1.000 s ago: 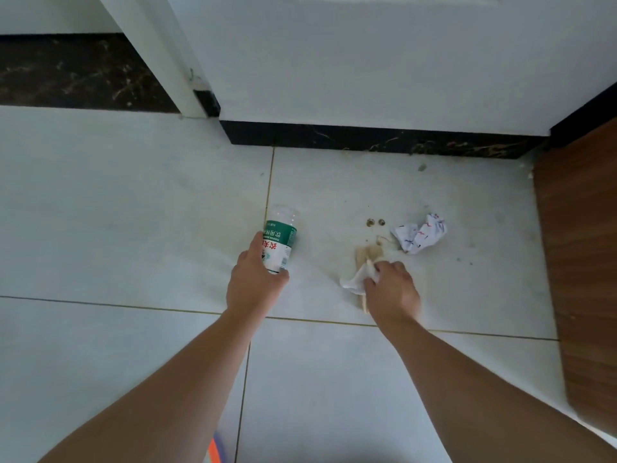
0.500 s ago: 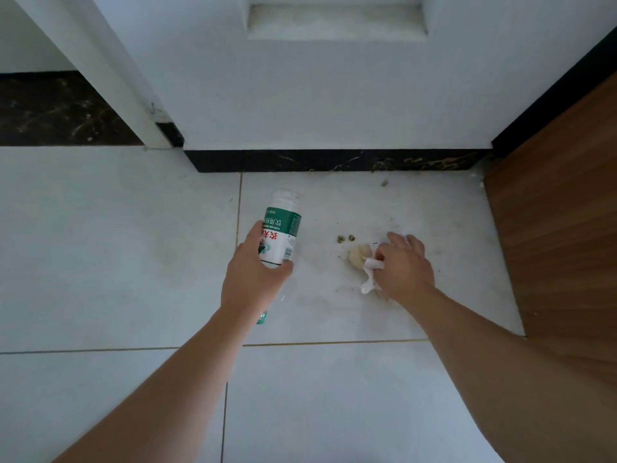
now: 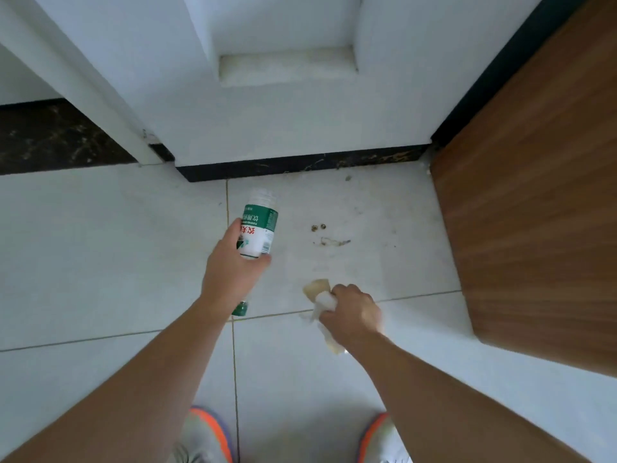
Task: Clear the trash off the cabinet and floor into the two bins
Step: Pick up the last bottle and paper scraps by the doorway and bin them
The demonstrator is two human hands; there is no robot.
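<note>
My left hand [image 3: 233, 275] grips a clear plastic bottle [image 3: 258, 228] with a green and white label, its green cap pointing down toward me. My right hand [image 3: 354, 315] is closed around a bundle of trash [image 3: 319, 292]: white crumpled paper together with a tan wooden stick piece, which pokes out above and below my fist. Both hands hang above the white tiled floor [image 3: 100, 245]. Small brown crumbs [image 3: 319, 227] and a thin scrap [image 3: 334, 242] lie on the tile beyond my right hand.
A white wall with a black skirting [image 3: 300, 163] runs across ahead. A brown wooden cabinet side [image 3: 534, 212] stands to the right. My two shoes [image 3: 207, 432] show at the bottom edge. No bins are in view.
My right hand closed over the crumpled paper by the crumbs, added it to the stick and tissue, then lifted back toward me. The left hand kept the bottle and rose slightly.
</note>
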